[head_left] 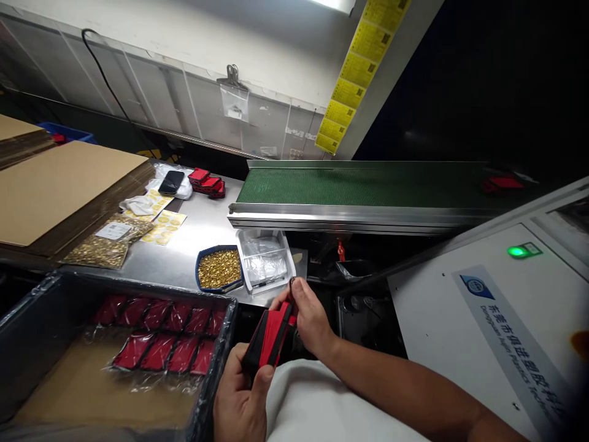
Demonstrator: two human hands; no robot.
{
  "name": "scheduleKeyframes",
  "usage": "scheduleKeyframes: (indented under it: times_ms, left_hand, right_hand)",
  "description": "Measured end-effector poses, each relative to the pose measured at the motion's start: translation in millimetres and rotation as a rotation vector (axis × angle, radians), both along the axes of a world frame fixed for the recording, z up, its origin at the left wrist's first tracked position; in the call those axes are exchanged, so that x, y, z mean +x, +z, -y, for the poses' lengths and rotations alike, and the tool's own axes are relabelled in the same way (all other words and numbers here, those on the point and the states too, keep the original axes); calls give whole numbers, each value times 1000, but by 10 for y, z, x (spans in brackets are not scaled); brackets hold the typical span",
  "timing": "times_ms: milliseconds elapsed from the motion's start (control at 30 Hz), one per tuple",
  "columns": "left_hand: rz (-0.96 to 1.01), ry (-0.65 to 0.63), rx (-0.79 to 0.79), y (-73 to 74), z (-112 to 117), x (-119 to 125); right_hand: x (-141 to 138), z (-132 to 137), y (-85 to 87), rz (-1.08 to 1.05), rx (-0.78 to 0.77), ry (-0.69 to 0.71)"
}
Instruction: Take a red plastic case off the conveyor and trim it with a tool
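My left hand (240,396) grips the lower end of a flat red-and-black case (269,337), with the thumb across its black side. My right hand (308,313) pinches the case's upper end, and a small dark ring (292,283) shows by its fingertips. Just left of my hands stands a dark grey crate (216,344) holding several red flat items in clear plastic film on cardboard. A white sleeve or cloth (317,399) lies below my hands.
A steel table (184,245) holds a blue tray of gold pieces (219,268), a clear tray with plastic bags (264,258), a bag of gold pieces (108,245), a black phone (172,182) and red cases (207,183). Behind runs a green conveyor belt (350,184). A white machine panel (488,313) stands right.
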State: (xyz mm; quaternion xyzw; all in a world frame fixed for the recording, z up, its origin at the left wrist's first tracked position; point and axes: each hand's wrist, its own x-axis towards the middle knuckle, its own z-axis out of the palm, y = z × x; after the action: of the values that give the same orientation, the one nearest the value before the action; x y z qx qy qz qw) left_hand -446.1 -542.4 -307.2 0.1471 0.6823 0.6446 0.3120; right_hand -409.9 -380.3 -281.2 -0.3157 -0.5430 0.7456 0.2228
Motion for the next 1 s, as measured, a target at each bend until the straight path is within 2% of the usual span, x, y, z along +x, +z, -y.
scheduleKeyframes:
  times_ms: [67,133,267,400,500,600,667,700,833,900,1000]
  left_hand:
    - [3,69,3,33,-21,33]
    - [41,77,10,64,-28,35]
    - [130,39,-21,58,-8,-64]
    - [117,38,-61,28,-14,-218]
    - [134,-100,-53,58,-49,-312]
    - [183,-393,6,99,-82,-368]
    - [178,-546,46,99,-93,-379]
    - [167,-566,46,88,-93,-377]
    - [158,-443,-2,12,-65,-334]
    - [124,-413,13,-13,-47,-315]
    - [61,-396,65,-13,-38,-314]
  right_hand:
    - [-43,11,-102,5,-101,-71]
    - [-67,25,-164,17,-129,-108]
    - [-63,36,-132,40,-61,-72]
    - [-14,21,-34,60,49,-29]
    - [59,52,7,43,126,92]
    - [127,125,35,34,205,228]
    - [136,145,50,-1,179,262]
    - [127,133,54,-37,143,233]
    - [89,-62,47,-131,30,-6]
    - [129,-172,49,-95,-20,24]
    - [273,-233,93,-4,-20,194]
